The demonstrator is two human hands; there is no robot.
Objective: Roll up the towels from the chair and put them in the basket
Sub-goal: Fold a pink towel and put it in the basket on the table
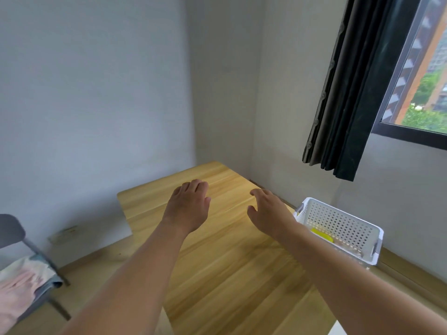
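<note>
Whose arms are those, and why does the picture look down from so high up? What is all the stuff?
No machine here: a person wears a camera on their head, so you see what they see. The left hand and right hand reach out over a wooden table, fingers relaxed, holding nothing. At the table's right edge stands a white basket with holes, and something yellow lies inside. Down at the left is a grey chair with towels piled on its seat. Those get rolled up and put in the basket. A dark curtain hangs beside the window.
</note>
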